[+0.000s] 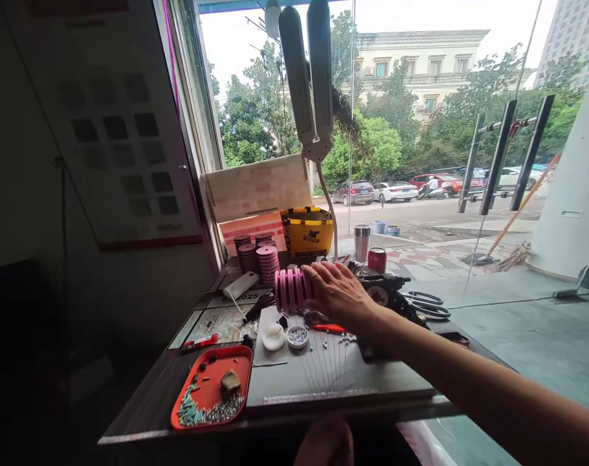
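Note:
My right hand (336,292) reaches forward over the work table (323,388) and grips a sideways row of pink spools (289,289) at its right end. Behind it, several more pink spools (258,255) stand stacked upright. Just below the hand lie a small white dish of beads (297,336), a white lump (274,336) and a red-handled tool (328,328). Thin wires (326,366) fan out on the grey mat. My left hand is out of sight; a blurred rounded shape (323,443) shows at the bottom edge.
An orange tray (211,387) with beads sits at the front left. A yellow bag (307,232), a steel cup (361,242) and a red can (377,259) stand at the back. Black scissors (428,305) lie right. A folded lamp (309,84) hangs overhead by the window.

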A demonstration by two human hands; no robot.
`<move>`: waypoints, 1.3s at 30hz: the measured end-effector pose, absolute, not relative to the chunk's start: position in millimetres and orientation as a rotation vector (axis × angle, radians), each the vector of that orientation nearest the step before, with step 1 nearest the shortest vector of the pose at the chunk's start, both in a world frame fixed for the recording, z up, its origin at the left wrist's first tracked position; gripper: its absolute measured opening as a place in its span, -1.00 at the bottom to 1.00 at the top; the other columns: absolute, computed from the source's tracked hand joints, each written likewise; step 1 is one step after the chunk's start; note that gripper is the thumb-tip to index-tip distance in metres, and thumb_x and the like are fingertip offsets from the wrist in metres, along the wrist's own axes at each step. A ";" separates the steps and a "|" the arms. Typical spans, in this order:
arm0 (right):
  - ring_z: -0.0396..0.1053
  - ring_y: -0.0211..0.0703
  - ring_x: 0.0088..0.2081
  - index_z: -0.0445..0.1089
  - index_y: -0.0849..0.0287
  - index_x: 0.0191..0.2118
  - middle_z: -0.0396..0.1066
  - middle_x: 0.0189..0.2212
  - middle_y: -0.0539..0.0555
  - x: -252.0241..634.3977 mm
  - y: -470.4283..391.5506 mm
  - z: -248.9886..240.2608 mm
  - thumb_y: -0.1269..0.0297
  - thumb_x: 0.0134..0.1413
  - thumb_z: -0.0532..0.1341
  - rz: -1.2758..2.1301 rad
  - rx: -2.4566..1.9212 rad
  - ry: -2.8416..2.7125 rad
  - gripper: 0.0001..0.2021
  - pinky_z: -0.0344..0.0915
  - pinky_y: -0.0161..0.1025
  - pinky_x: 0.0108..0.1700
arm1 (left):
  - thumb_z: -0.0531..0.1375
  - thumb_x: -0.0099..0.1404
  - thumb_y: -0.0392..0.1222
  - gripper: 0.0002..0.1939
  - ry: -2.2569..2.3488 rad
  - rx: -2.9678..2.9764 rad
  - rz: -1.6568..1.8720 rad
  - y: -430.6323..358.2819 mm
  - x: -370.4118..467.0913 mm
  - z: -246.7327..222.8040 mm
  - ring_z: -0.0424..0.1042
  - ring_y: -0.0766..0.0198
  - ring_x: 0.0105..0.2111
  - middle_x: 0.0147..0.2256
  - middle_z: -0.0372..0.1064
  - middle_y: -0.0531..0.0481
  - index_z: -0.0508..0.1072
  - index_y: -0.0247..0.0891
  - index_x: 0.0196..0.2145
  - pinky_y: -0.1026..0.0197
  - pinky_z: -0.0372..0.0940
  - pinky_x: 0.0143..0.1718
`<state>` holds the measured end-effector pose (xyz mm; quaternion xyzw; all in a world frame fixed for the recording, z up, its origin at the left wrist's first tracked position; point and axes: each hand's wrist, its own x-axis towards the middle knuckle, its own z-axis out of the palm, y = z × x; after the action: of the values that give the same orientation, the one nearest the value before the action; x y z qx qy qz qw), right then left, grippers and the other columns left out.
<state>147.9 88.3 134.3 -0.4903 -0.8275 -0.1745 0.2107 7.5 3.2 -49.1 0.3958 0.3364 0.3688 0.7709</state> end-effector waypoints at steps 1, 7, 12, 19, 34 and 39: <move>0.12 0.08 0.12 0.05 0.29 0.21 0.20 0.11 0.22 146.7 93.0 132.9 0.04 0.20 0.07 -0.484 -1.364 -2.301 -0.44 0.00 -0.01 0.14 | 0.20 -0.02 0.27 -0.48 0.716 0.837 0.785 2.9 7.5 -47.7 -0.13 0.43 -0.73 -0.76 -0.08 0.20 0.13 -0.18 -0.74 0.26 -0.16 -0.68; 0.37 0.02 -0.13 0.20 0.17 0.11 0.41 -0.11 0.14 157.4 115.8 148.0 0.01 0.27 -0.06 -0.411 -1.429 -2.389 -0.56 0.23 -0.16 -0.18 | 0.23 0.01 0.17 -0.56 0.647 0.825 0.808 8.9 10.5 -36.3 -0.16 0.50 -0.75 -0.78 -0.07 0.25 0.23 -0.24 -0.66 0.30 -0.26 -0.69; 0.39 0.01 -0.14 0.26 0.09 0.03 0.44 -0.15 0.08 157.6 126.9 154.8 0.00 0.30 -0.13 -0.360 -1.481 -2.415 -0.59 0.22 -0.22 -0.29 | 0.22 0.03 0.16 -0.57 0.627 0.809 0.804 8.8 6.9 -32.8 -0.19 0.50 -0.76 -0.79 -0.11 0.27 0.20 -0.22 -0.65 0.31 -0.28 -0.70; 0.39 0.05 -0.14 0.26 0.10 0.03 0.43 -0.13 0.11 157.8 124.4 153.2 -0.01 0.29 -0.13 -0.369 -1.491 -2.402 -0.58 0.23 -0.20 -0.31 | 0.25 0.02 0.14 -0.57 0.579 0.796 0.739 6.6 0.3 -28.2 -0.26 0.51 -0.77 -0.78 -0.15 0.30 0.17 -0.21 -0.62 0.33 -0.30 -0.71; 0.20 0.00 0.05 0.23 0.23 0.05 0.29 0.01 0.18 159.7 105.1 153.9 0.19 0.19 0.10 -0.183 -1.287 -2.232 -0.65 0.05 -0.14 0.05 | 0.24 0.03 0.11 -0.60 0.606 0.804 0.710 6.3 -1.9 -33.7 -0.24 0.51 -0.75 -0.77 -0.13 0.30 0.19 -0.22 -0.60 0.33 -0.28 -0.68; 0.26 -0.01 -0.18 0.29 0.18 -0.22 0.34 -0.22 0.15 166.2 25.1 113.5 0.18 0.20 -0.06 0.098 -1.351 -1.888 -0.75 0.11 -0.11 -0.12 | 0.28 -0.03 0.11 -0.59 0.560 0.822 0.684 -6.2 -0.1 -32.4 -0.25 0.52 -0.78 -0.80 -0.13 0.31 0.20 -0.22 -0.60 0.32 -0.32 -0.70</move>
<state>166.2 25.1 113.5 -0.5335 -0.7455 0.0388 0.3976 -0.1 -6.2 -32.4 0.3864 0.2633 0.3214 0.8234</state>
